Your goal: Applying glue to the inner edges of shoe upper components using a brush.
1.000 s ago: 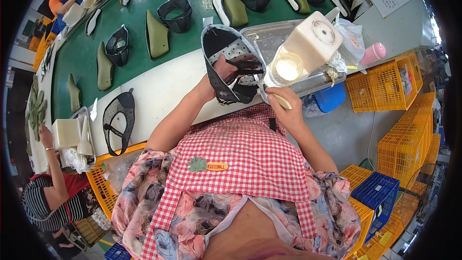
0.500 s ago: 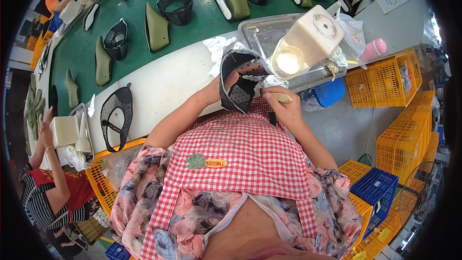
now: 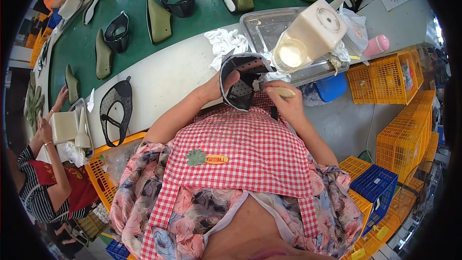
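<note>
Gripped in my left hand [image 3: 215, 86] is a black dotted-mesh shoe upper [image 3: 235, 97], its opening turned up and my thumb inside it. My right hand [image 3: 285, 102] is closed round the pale handle of a brush [image 3: 284, 92]; the bristles touch the inner right side of the upper. Just beyond, a cup of whitish liquid [image 3: 290, 55] joins a cream plastic bottle [image 3: 317, 26] in a clear tray [image 3: 255, 19]. A crumpled white cloth [image 3: 225, 43] lies behind the upper. Another black mesh upper [image 3: 117, 110] rests flat on the white table edge to the left.
Olive shoe lasts [image 3: 159, 20] and black uppers [image 3: 178, 0] stand on the green surface [image 3: 137, 43]. Yellow crates [image 3: 385, 79] and a blue crate [image 3: 374, 188] are stacked at the right. A pink bottle [image 3: 375, 45] lies beyond the tray. A co-worker's arm [image 3: 57, 163] reaches in at left.
My right hand and the brush have shifted slightly, the bristles staying at the upper's inner side. At left, a co-worker's hand has moved out to an olive last.
</note>
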Tool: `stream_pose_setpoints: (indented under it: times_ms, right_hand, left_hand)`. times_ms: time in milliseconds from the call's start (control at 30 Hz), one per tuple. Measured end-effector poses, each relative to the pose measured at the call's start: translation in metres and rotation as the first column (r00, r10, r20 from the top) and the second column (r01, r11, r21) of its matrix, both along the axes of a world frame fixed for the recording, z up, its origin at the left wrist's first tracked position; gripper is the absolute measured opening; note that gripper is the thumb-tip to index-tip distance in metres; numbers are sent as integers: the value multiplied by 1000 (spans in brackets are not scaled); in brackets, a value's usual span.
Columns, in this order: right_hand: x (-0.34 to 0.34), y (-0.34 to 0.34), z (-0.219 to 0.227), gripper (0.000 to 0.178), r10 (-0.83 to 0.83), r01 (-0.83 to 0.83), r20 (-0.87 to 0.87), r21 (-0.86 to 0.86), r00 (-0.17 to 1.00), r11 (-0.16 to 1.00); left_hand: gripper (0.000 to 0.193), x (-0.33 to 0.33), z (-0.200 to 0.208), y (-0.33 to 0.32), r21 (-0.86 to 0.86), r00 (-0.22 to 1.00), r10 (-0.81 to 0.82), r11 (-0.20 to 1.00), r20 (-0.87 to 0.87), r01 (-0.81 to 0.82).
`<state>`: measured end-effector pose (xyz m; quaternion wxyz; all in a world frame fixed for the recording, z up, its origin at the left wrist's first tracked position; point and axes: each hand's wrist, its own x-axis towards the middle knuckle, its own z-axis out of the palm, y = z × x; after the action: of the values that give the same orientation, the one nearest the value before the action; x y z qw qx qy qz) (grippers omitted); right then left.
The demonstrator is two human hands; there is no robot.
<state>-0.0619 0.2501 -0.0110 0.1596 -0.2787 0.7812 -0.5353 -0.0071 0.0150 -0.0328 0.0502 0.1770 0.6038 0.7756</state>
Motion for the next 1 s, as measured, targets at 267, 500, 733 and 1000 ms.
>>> stream_pose_setpoints:
  times_ms: [267,500,733,1000]
  right_hand:
    - [11,6,19,18,128,-115,258,-65,958,991]
    - [11,8,37,20,232,-163,451,-187,862,969]
    - [14,8,53,18,253,-63,625,-310,739,949]
    - [7,1,40,19,283,-99,601,-321,748,942]
  left_hand:
    - [92,2,28,1,-9,980,112,993,-165,-115]
    - [86,-3,33,-9,-278,853,257,869,-455,-410]
    - [55,-4,36,-16,-322,743,297,761,-599,-564]
    - [63,-3,36,-28,-254,728,381,761,-570,-597]
